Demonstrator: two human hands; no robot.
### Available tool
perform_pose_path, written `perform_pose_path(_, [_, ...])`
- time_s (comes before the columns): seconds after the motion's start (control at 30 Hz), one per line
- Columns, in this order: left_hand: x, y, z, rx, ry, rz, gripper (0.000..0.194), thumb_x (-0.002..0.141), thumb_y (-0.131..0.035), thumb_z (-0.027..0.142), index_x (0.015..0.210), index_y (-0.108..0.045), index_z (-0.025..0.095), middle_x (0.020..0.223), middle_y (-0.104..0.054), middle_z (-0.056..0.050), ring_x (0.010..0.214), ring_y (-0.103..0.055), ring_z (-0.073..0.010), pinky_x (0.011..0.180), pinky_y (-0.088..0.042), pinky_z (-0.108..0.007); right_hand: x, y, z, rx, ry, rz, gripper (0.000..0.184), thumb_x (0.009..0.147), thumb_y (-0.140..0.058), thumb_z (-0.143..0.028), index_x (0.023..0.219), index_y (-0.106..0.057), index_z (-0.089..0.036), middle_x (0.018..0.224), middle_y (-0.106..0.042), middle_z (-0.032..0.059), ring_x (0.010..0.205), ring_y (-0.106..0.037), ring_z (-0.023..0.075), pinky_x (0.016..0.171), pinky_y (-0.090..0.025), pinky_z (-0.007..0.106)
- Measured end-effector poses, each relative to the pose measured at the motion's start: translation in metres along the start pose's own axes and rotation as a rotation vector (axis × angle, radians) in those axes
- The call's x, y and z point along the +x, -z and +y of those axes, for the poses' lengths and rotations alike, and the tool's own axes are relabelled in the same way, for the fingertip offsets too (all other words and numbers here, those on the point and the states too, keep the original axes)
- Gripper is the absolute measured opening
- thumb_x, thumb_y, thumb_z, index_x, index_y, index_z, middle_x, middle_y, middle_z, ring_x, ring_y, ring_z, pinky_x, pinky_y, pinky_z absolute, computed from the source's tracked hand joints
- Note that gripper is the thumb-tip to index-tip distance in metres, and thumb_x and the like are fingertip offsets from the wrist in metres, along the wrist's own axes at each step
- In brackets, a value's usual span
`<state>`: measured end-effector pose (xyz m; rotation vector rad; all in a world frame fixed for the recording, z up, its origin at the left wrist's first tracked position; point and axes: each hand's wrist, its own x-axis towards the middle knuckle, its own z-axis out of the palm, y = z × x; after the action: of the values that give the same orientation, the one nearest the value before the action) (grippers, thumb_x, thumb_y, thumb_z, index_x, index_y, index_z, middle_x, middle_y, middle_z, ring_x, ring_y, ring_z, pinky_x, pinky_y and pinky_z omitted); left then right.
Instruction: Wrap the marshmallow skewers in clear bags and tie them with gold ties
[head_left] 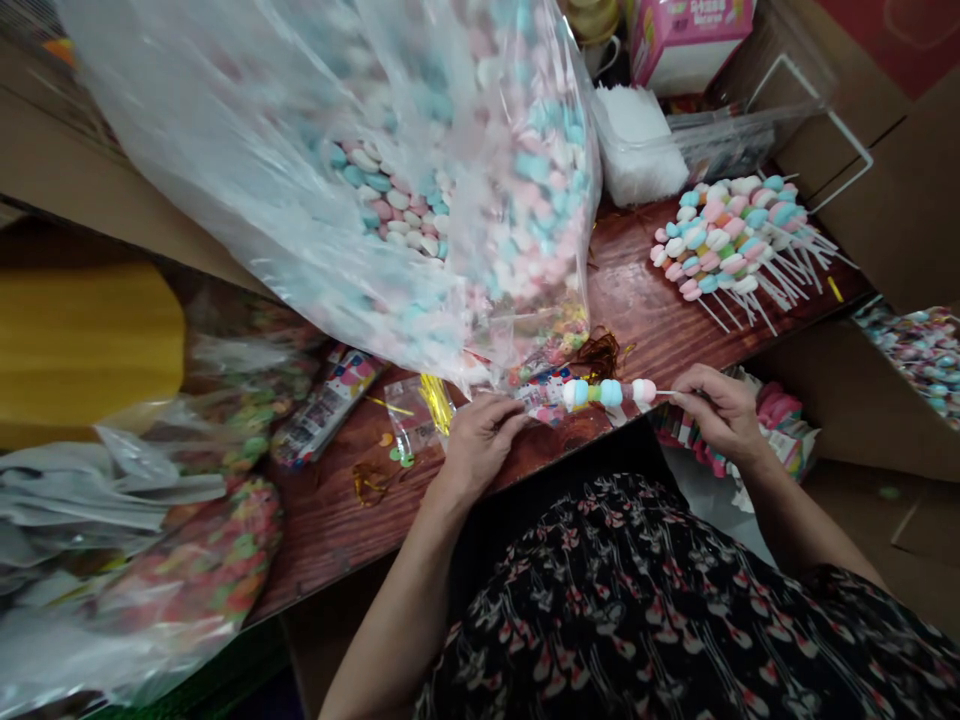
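Far left, plastic bags of multicoloured candy (202, 560) heaped beside a red-brown wooden table (645, 310), with printed candy packets (326, 410) lying near its edge and a small clear bag (409, 415) just beyond them. Overhead, a large clear bag of pastel marshmallow candies (450, 170) slumped across the table, gold twist ties (592, 355) at its lower corner. Next, the left hand (480, 445), loosely curled, fingers half open and pointing right, low over the tabletop beside a printed wrapper (536, 400); any grip on that wrapper impossible to tell. Just right of those fingertips, a candy skewer (607, 393), blue, green and pink-and-white pieces threaded on a thin white stick, long axis nearly level across the view, candy end toward the left hand, stick end toward the right. Then the right hand (720, 410), thumb and fingers pinched on that stick just beside the last candy. Far right, more candy skewers (727, 240) stacked in a fan, sticks pointing right, above a cardboard box of candy (900, 440).
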<state>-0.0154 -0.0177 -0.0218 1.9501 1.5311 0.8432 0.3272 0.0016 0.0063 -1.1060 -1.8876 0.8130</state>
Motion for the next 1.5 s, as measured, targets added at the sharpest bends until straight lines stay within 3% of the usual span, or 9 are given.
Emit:
perform_pose_path(0.23, [-0.001,0.007,-0.004,-0.186,0.102,-0.020,0.017,0.086,-0.062,0.028,0.079,-0.075,0.020,0.077,-0.070,-0.003,0.073,-0.064,-0.0146,0.070,-0.050,-0.027,0.002,0.002,0.000,0.062,-0.035,-0.037,0.009,0.088,-0.059,-0.018,0.080,-0.061,-0.021,0.073,-0.060,-0.0001,0.067,-0.055,0.0138,0.064,-0.042,0.029])
perform_pose_path(0.33, [0.002,0.010,-0.003,-0.249,0.169,-0.057,0.018,0.085,-0.063,0.030,0.077,-0.076,0.019,0.074,-0.069,-0.003,0.070,-0.062,-0.0143,0.067,-0.048,-0.026,0.001,-0.003,-0.006,0.206,-0.138,0.044,0.008,0.089,-0.059,-0.022,0.083,-0.064,-0.022,0.076,-0.062,0.0001,0.069,-0.057,0.0142,0.064,-0.044,0.028])
perform_pose_path(0.47, [0.010,0.013,0.005,-0.300,0.253,-0.028,0.019,0.082,-0.065,0.031,0.074,-0.075,0.018,0.066,-0.065,-0.001,0.063,-0.057,-0.0130,0.062,-0.045,-0.024,0.008,-0.032,-0.026,0.365,-0.206,0.167,0.009,0.092,-0.057,-0.025,0.090,-0.065,-0.023,0.075,-0.062,-0.0014,0.060,-0.051,0.0108,0.057,-0.041,0.025])
perform_pose_path(0.6, [0.023,0.013,0.022,-0.274,0.269,0.055,0.025,0.080,-0.065,0.036,0.066,-0.072,0.016,0.059,-0.059,0.002,0.058,-0.051,-0.0116,0.056,-0.041,-0.022,0.031,-0.079,-0.049,0.408,-0.071,0.101,0.013,0.095,-0.052,-0.026,0.102,-0.063,-0.023,0.079,-0.063,-0.0014,0.057,-0.050,0.0088,0.055,-0.042,0.023])
perform_pose_path(0.8, [0.028,0.016,0.043,-0.211,0.127,0.091,0.027,0.087,-0.061,0.034,0.067,-0.067,0.017,0.059,-0.054,0.002,0.056,-0.048,-0.0102,0.055,-0.039,-0.022,0.066,-0.120,-0.054,0.297,0.015,0.111,0.013,0.097,-0.045,-0.028,0.094,-0.056,-0.022,0.074,-0.056,-0.0016,0.060,-0.048,0.0100,0.059,-0.042,0.024])
perform_pose_path(0.97, [0.021,0.011,0.043,-0.195,-0.056,0.070,0.021,0.091,-0.060,0.031,0.077,-0.071,0.019,0.070,-0.064,-0.001,0.065,-0.058,-0.0128,0.062,-0.046,-0.025,0.067,-0.129,-0.046,0.428,-0.126,0.127,0.019,0.096,-0.047,-0.037,0.083,-0.052,-0.023,0.068,-0.048,-0.0024,0.057,-0.045,0.0114,0.054,-0.040,0.026])
perform_pose_path(1.1, [0.015,0.008,0.032,-0.192,-0.107,0.110,0.015,0.091,-0.060,0.027,0.084,-0.072,0.021,0.075,-0.068,-0.002,0.070,-0.062,-0.0136,0.067,-0.050,-0.026,0.057,-0.121,-0.039,0.505,-0.142,0.205,0.017,0.095,-0.049,-0.037,0.085,-0.052,-0.024,0.063,-0.049,-0.0045,0.050,-0.043,0.0100,0.050,-0.038,0.025])
perform_pose_path(1.23, [0.008,0.007,0.014,-0.045,-0.153,0.164,0.014,0.090,-0.061,0.025,0.087,-0.074,0.022,0.079,-0.070,-0.003,0.075,-0.062,-0.0150,0.071,-0.050,-0.028,0.046,-0.092,-0.023,0.349,-0.070,0.299,0.011,0.094,-0.052,-0.031,0.086,-0.055,-0.023,0.064,-0.052,-0.0051,0.051,-0.046,0.0095,0.051,-0.039,0.024])
perform_pose_path(1.5, [-0.008,-0.009,-0.014,0.010,-0.052,0.130,0.016,0.090,-0.062,0.029,0.090,-0.077,0.023,0.084,-0.072,-0.004,0.079,-0.065,-0.0170,0.074,-0.051,-0.031,0.017,-0.024,-0.007,0.021,0.009,0.085,0.010,0.093,-0.052,-0.021,0.085,-0.058,-0.022,0.068,-0.058,-0.0030,0.058,-0.054,0.0107,0.058,-0.044,0.025])
